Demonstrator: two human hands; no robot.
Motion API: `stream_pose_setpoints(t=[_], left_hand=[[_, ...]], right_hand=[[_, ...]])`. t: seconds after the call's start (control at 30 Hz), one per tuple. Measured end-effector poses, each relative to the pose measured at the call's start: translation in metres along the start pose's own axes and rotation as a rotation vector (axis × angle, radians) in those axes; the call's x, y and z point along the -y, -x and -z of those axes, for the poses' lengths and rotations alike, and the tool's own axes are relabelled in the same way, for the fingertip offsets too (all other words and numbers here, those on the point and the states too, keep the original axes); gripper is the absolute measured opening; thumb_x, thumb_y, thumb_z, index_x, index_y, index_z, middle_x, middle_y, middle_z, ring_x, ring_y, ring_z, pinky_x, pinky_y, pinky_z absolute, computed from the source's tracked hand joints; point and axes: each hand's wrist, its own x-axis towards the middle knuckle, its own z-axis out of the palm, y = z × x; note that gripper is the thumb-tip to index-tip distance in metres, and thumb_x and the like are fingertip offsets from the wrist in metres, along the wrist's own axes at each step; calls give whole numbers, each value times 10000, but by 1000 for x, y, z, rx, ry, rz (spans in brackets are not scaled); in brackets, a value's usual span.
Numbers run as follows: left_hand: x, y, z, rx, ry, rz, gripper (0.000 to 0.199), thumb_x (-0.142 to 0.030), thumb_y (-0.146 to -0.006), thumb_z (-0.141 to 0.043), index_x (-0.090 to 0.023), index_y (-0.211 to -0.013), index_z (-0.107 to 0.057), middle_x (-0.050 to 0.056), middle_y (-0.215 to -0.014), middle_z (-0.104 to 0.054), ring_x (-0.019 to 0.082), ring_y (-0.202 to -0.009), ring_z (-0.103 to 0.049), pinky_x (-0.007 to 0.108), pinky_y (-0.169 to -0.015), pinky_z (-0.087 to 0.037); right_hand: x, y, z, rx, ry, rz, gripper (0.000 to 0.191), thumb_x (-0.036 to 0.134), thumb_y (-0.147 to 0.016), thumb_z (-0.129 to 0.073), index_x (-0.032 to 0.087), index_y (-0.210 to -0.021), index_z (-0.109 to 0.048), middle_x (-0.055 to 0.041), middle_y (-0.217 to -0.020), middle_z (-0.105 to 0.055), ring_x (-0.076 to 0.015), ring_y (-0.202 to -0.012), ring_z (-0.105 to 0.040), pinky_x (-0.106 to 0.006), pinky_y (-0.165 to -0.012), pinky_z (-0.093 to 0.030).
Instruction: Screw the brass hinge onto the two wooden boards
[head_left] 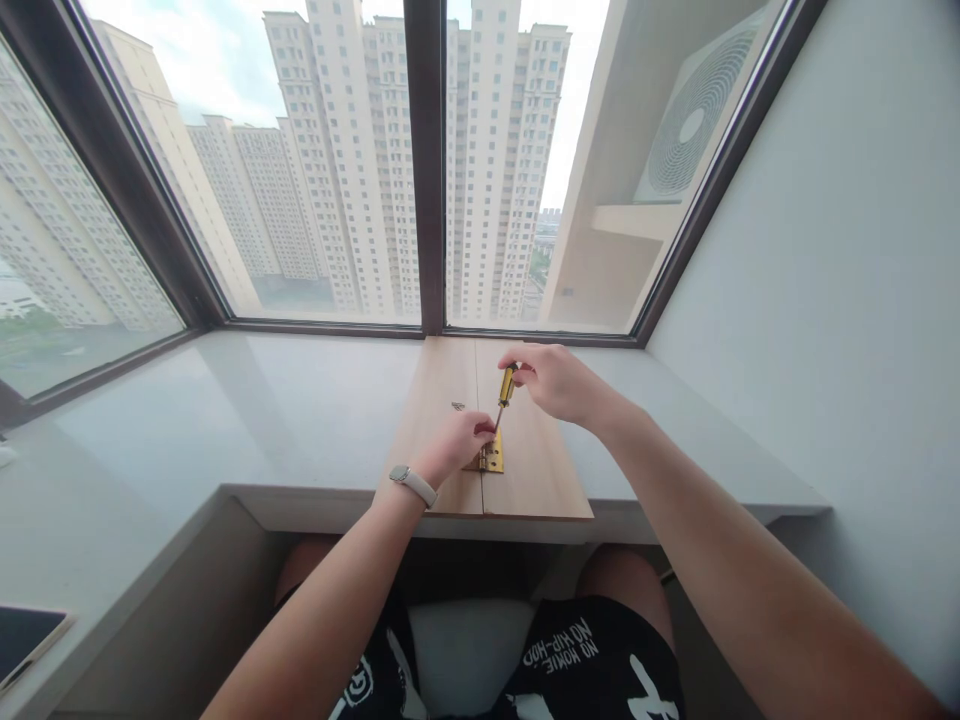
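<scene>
Two light wooden boards [529,480] lie side by side on the white sill, with a brass hinge [495,455] across their seam. My right hand [551,380] grips a yellow and black screwdriver [507,385] by its handle, the shaft slanting down to the hinge. Beside the screwdriver's tip, my left hand [461,442] has its fingers pinched together at the hinge and covers part of it; what they hold, if anything, is too small to make out. A few small screws [458,406] lie on the left board, beyond my left hand.
The white sill [300,420] runs along the windows, whose dark frame [427,200] rises behind the boards. A dark flat device [30,640] lies at the lower left. A pale wall [840,300] stands at the right. My legs are below the sill's front edge.
</scene>
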Motion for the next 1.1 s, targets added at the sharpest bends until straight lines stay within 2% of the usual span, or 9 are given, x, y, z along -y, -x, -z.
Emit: stream_pose_setpoints(t=[0.1, 0.23, 0.33, 0.43, 0.6, 0.67, 0.83, 1.0, 1.1], left_hand=[[3, 0, 1, 10, 49, 10, 134, -175, -877, -626, -203, -875, -757, 56, -871, -766, 208, -825, -695, 331, -778, -534], [1, 1, 4, -22, 116, 1, 154, -197, -890, -626, -194, -988, -746, 77, -949, -761, 210, -889, -701, 330, -813, -552], [-7, 1, 10, -56, 154, -18, 229, -252, -869, -679, -188, -1087, -708, 77, -974, -747, 201, -893, -693, 324, -820, -552], [-17, 1, 14, -64, 156, -50, 263, -293, -839, -723, -186, -1076, -685, 68, -987, -740, 198, -890, -694, 315, -799, -551], [-25, 0, 14, -14, 136, -50, 116, -273, -902, -635, -181, -951, -686, 64, -926, -750, 198, -826, -706, 316, -776, -558], [-25, 0, 13, -20, 135, -54, 122, -275, -929, -596, -186, -926, -679, 60, -901, -751, 200, -827, -709, 312, -774, -558], [-19, -1, 9, -4, 111, -103, 164, -289, -959, -560, -203, -1008, -691, 53, -915, -757, 200, -842, -709, 301, -777, -543], [-17, 0, 11, 27, 67, -130, 172, -287, -974, -531, -210, -969, -685, 33, -938, -759, 184, -840, -688, 283, -773, -509], [-20, 1, 14, 39, 35, -143, 197, -279, -979, -500, -208, -946, -680, 22, -902, -743, 171, -811, -665, 268, -740, -486]], right_hand=[[0, -4, 1, -46, -69, -6, 174, 82, -708, -755, 235, -784, -785, 23, -611, -666, -157, -583, -541, -281, -588, -350], [2, -7, -1, -49, 50, 25, 162, 98, -713, -791, 232, -647, -728, 35, -526, -607, -126, -509, -456, -287, -558, -288], [3, -8, -4, -62, 110, 11, 190, 126, -721, -814, 223, -617, -689, 38, -511, -578, -114, -486, -420, -291, -552, -264], [8, -9, -8, -44, 223, 4, 169, 160, -781, -774, 216, -659, -671, 28, -548, -584, -125, -519, -442, -292, -564, -269], [20, -8, -8, 62, 444, -57, 128, 249, -889, -662, 205, -770, -641, 0, -665, -643, -141, -609, -516, -281, -602, -319], [22, -8, -7, 63, 475, -82, 170, 298, -903, -646, 204, -766, -610, -3, -672, -642, -140, -612, -518, -276, -601, -324], [24, -7, -1, 76, 561, -137, 305, 418, -903, -619, 208, -697, -536, 1, -639, -610, -136, -585, -495, -276, -568, -302], [30, -6, 3, 115, 645, -199, 299, 436, -899, -621, 202, -715, -603, -13, -625, -609, -156, -605, -525, -284, -570, -311], [32, -6, 6, 134, 601, -149, 159, 350, -901, -644, 198, -908, -690, -44, -822, -709, -176, -740, -607, -274, -659, -379]])
